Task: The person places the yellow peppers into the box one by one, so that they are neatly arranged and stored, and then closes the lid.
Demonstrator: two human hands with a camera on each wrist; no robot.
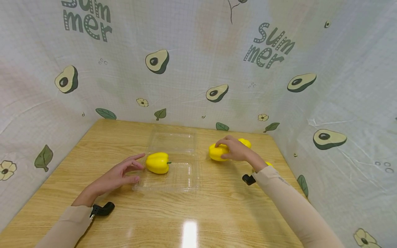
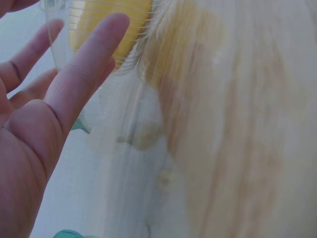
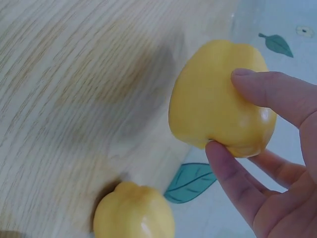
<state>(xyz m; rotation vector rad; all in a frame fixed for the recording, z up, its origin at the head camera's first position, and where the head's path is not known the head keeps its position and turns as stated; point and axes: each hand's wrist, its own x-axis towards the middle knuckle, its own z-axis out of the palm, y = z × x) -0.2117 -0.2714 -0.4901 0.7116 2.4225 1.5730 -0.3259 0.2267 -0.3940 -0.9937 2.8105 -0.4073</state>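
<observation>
A clear plastic clamshell box (image 1: 180,175) lies with its lid folded back on the table, and one yellow bell pepper (image 1: 157,163) rests in its left side, green stem toward the right. At the box's left edge my left hand (image 1: 119,174) is spread with loose fingers; whether they touch the plastic cannot be told. In the left wrist view, that pepper (image 2: 106,25) shows through the ribbed wall. To the right of the box, my right hand (image 1: 234,150) grips a second yellow bell pepper (image 3: 218,99) between thumb and fingers, apparently held above the table.
Another yellow pepper (image 1: 245,142) sits behind my right hand. One more (image 1: 268,164) is mostly hidden by the right wrist. A printed curtain (image 1: 186,75) stands along the back and sides of the wooden table (image 1: 149,220).
</observation>
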